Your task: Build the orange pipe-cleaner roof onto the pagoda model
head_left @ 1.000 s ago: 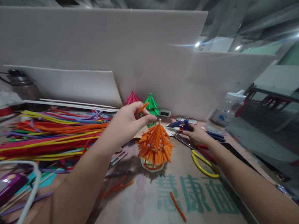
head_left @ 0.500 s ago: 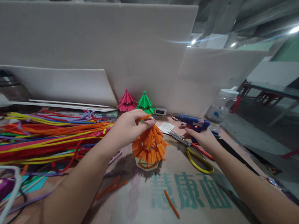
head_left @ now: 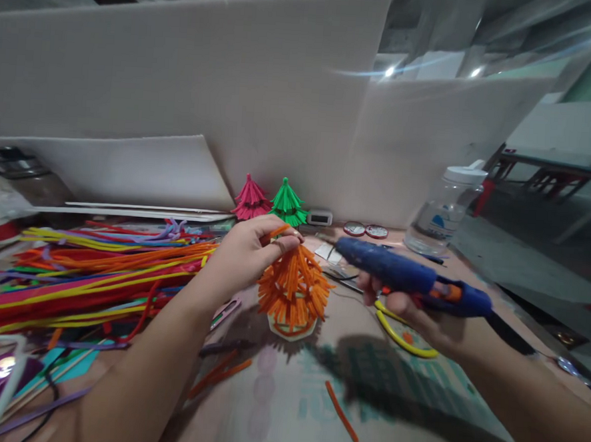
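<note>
My left hand (head_left: 246, 255) is closed in a pinch at the tip of an orange pipe-cleaner tree (head_left: 295, 298), which stands upright on a pale base (head_left: 298, 334). A short orange pipe-cleaner piece (head_left: 279, 231) sticks out between its thumb and fingers. My right hand (head_left: 427, 322) grips a blue hot glue gun (head_left: 393, 263) above the table, its nozzle pointing left at the treetop, a little apart from it. Loose orange pipe-cleaner pieces, one of them a short strip (head_left: 341, 412), lie in front of the tree.
Many coloured pipe cleaners (head_left: 97, 269) spread over the left side. Behind stand a red tree (head_left: 251, 199) and a green tree (head_left: 286, 202), beside a small digital display (head_left: 320, 218). Yellow-handled scissors (head_left: 403, 334) lie under the right hand; a water bottle (head_left: 444, 210) stands back right.
My right hand has raised the glue gun off the table and brought it nearer to me, nozzle towards the treetop. My left hand keeps its pinch at the treetop.
</note>
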A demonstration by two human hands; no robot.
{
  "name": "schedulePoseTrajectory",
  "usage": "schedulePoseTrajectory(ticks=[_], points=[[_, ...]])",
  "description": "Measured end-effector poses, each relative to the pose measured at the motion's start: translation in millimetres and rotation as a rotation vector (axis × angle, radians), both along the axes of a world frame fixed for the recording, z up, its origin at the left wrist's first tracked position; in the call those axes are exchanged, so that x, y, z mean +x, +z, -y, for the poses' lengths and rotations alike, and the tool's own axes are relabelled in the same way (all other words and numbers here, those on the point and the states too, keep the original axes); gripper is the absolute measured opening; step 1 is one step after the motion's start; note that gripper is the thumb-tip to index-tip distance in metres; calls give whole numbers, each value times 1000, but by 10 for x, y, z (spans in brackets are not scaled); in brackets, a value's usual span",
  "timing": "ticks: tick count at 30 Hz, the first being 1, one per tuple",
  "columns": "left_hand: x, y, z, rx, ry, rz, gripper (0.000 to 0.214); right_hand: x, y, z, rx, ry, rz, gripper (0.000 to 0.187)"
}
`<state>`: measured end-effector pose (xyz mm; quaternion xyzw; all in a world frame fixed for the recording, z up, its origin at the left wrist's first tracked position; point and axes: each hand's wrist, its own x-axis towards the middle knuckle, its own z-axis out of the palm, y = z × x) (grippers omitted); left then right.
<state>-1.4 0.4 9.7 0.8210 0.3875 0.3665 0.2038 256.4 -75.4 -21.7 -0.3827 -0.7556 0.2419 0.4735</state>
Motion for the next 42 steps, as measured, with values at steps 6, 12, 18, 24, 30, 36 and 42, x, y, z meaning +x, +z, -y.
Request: schedulePoseTrajectory(ticks=[6,12,18,24,30,36,42], points=[[25,29,31,5,27,-24,23,-30,-68,124,-173,28,102,35],[53,39,69,19,50,-30,23,-18,-156,69,-163,-39,222,31],[65,58,91,26,59,-45,24,-30,-160,78,-158,-88,281,28],[71,56,85,24,51,-44,24,-16,-207,51,-90,-96,327,31],[70,65,88,24,47,-36,23,-14,-242,44,-116,-89,297,29],[64,62,99,28,43,-48,23,6,-232,46,-84,-101,352,31],[64,53,84,36,37,-54,24,34,-250,47,-62,-115,379,31]])
